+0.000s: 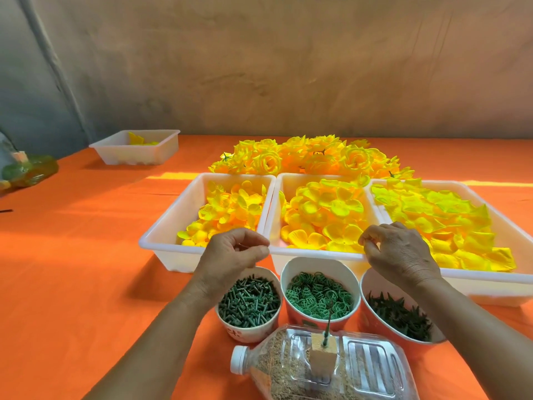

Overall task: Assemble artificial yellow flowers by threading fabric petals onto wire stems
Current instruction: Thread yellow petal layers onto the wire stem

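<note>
Currently I see the left hand (236, 251) and right hand (399, 254) at frame centre, fingers curled, holding what I cannot tell, just below the petals (323, 215) filling three white trays (170, 223) on the orange bench (72, 269).

Head-worn view, forward-down, apparently near the table (86, 269)
</note>
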Available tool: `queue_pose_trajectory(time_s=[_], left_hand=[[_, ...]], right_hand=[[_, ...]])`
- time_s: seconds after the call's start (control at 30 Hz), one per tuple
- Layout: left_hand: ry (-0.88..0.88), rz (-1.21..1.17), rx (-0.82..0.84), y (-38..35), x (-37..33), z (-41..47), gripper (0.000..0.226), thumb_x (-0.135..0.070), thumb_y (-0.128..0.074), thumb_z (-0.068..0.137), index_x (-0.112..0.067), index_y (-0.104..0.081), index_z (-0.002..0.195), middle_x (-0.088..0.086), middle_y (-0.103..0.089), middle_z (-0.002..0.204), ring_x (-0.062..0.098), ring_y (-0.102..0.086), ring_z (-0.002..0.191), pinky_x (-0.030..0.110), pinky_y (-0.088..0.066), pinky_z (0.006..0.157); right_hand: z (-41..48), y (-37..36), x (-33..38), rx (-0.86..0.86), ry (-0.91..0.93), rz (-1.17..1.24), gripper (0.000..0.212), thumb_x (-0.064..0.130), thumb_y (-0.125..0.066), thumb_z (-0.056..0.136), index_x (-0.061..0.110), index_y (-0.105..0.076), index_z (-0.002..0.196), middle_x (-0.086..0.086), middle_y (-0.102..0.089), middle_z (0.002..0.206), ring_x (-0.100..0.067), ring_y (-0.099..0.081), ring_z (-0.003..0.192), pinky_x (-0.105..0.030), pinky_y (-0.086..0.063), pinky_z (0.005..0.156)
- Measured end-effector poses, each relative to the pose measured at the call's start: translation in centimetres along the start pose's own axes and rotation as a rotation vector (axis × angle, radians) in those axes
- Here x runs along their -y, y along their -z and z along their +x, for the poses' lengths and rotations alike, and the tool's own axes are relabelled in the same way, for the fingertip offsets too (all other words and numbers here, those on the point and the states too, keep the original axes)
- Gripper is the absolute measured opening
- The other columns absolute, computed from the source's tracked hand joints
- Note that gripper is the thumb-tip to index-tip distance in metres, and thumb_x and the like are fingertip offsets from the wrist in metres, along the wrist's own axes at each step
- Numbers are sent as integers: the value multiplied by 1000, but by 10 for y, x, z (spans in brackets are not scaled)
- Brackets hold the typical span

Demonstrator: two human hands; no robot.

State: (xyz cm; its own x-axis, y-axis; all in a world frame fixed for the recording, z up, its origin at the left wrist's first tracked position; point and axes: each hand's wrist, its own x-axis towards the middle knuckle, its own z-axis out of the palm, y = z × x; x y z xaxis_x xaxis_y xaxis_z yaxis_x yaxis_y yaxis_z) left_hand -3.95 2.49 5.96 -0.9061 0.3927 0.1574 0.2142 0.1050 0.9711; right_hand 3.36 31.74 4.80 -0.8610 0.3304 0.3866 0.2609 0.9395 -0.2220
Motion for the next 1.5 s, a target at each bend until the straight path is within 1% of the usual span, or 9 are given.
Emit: queue_pose_trajectory(time_s=[0.1, 0.2, 0.4, 0.63, 0.77, 0.9, 1.1, 1.27, 1.5], left_hand=[[-20, 156, -248, 14, 1, 30, 26, -2, -72, 82, -26, -71, 75, -11, -68, 69, 0, -59, 61, 20, -49, 65], [61, 321, -312, 27, 5, 56, 17, -9, -71, 82, -26, -70, 82, -1, -72, 89, 16, -64, 80, 33, -52, 79], [153, 649, -226, 25, 9, 94, 55, -6, -59, 84, -30, -55, 133, 8, -67, 99, 29, -62, 88, 35, -53, 73], [154, 910, 1, 8, 11, 125, 73, -3, -45, 84, -41, -40, 146, 12, -65, 114, 31, -60, 91, 27, -40, 53], [165, 956, -39, 0, 14, 131, 55, -4, -49, 86, -27, -58, 136, 10, -58, 137, 32, -56, 117, 30, -49, 80], [158, 663, -120, 8, -3, 117, 48, -26, -47, 74, -25, -70, 116, 8, -67, 124, 32, -61, 112, 38, -49, 98], [151, -188, -189, 22, -19, 73, 8, -11, -60, 93, -13, -67, 90, 13, -68, 88, 24, -65, 77, 33, -55, 70], [115, -282, -127, 18, -34, 32, 33, 17, -48, 83, -12, -64, 90, 13, -67, 83, 24, -66, 72, 29, -57, 62], [-10, -238, -27, 0, -56, -9, 46, 26, -44, 79, -12, -66, 96, 8, -72, 75, 17, -71, 69, 22, -55, 60]], right_hand=[[0, 0, 1, 12, 0, -6, 21, 25, -49, 92, 31, -69, 89, 5, -70, 99, -21, -51, 100, -35, -33, 82], [0, 0, 1, 16, -1, -17, 22, 25, -48, 92, 31, -69, 90, 6, -70, 99, -21, -51, 100, -36, -36, 83], [-1, -1, 2, 11, 4, -28, 21, 26, -49, 92, 31, -69, 89, 7, -70, 97, -21, -52, 98, -36, -36, 82], [-1, -1, 3, 2, 5, -9, 20, 26, -50, 91, 31, -69, 88, 7, -70, 96, -20, -52, 98, -36, -35, 82], [-1, 0, 2, -4, 6, -9, 20, 26, -50, 91, 29, -69, 88, 6, -70, 95, -20, -52, 98, -36, -35, 82], [-1, 0, 2, 3, 3, -18, 20, 26, -50, 92, 29, -70, 89, 6, -70, 95, -21, -52, 99, -36, -36, 82], [-1, 1, 2, 19, -10, -9, 21, 26, -49, 92, 30, -69, 88, 6, -70, 95, -20, -51, 98, -37, -35, 83], [0, 6, 5, 69, -45, 16, 21, 27, -50, 93, 31, -71, 91, 4, -71, 99, -22, -51, 102, -36, -36, 82], [6, 49, 38, 47, -86, 366, 19, 33, -58, 93, 24, -72, 103, 0, -71, 107, -22, -62, 102, -33, -45, 84]])
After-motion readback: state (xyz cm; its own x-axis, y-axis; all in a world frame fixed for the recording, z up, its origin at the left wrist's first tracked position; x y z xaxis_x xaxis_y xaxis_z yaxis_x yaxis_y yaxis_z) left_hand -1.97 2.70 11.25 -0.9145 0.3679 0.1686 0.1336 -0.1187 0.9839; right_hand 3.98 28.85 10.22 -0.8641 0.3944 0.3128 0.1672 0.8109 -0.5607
